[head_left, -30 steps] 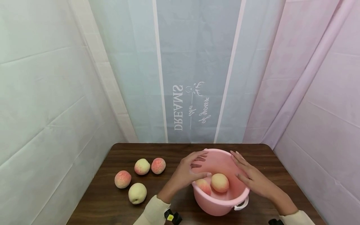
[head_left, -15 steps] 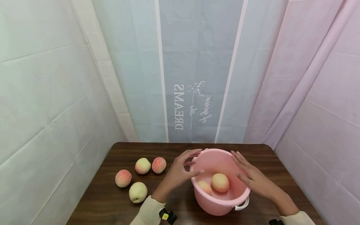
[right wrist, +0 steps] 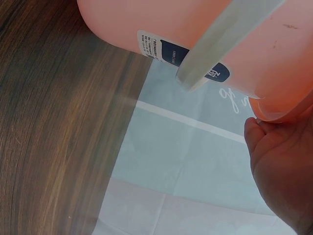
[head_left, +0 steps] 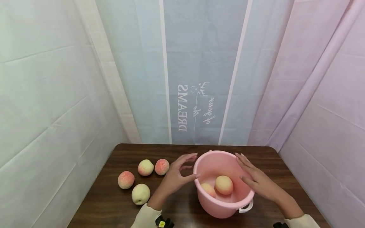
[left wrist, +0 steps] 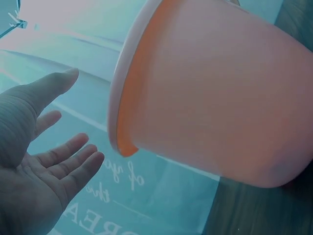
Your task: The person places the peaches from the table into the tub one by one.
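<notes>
A pink bucket stands upright on the table, with two peaches inside: one yellowish peach near the middle and another peach by the left wall. My left hand is just left of the rim, fingers spread and holding nothing; the left wrist view shows a gap between this hand and the bucket. My right hand rests on the right side of the rim, fingers extended. In the right wrist view that hand touches the rim, while its fingertips are hidden.
Several peaches lie on the left of the dark wooden table: a pale peach, a pink one, a two-toned one and a reddish one. A white handle hangs at the bucket's front right. Cloth walls surround the table.
My left hand has drawn back leftward from over the bucket to outside its rim. The right hand stays on the rim, and the two peaches remain inside.
</notes>
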The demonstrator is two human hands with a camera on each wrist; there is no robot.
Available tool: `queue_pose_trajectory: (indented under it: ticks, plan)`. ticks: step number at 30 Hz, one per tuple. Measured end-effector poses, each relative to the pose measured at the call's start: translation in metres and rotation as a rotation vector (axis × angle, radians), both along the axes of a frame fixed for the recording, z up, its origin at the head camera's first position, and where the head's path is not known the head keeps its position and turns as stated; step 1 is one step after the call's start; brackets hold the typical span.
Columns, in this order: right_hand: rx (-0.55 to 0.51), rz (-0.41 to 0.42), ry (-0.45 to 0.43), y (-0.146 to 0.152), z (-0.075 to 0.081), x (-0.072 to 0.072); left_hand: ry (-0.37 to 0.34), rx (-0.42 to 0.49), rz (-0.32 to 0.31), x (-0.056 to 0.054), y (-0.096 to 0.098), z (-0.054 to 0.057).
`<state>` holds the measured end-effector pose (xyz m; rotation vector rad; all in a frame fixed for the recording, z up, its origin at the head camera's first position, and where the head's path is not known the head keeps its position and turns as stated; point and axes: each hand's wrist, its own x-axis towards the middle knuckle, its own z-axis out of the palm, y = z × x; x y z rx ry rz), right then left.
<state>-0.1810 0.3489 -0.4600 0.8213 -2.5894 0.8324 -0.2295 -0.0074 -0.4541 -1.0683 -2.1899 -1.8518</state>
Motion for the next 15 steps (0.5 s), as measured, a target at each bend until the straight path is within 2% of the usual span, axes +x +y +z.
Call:
queue_pose_trajectory:
  ticks: [8, 15]
  plan:
    - [-0.003, 0.003, 0.017, 0.0, -0.001, 0.0, 0.014, 0.002, 0.014, 0.004, -0.009, -0.008]
    - [0.004, 0.005, 0.014, -0.001, 0.0, 0.0, 0.012, -0.004, 0.025, 0.008, -0.013, -0.008]
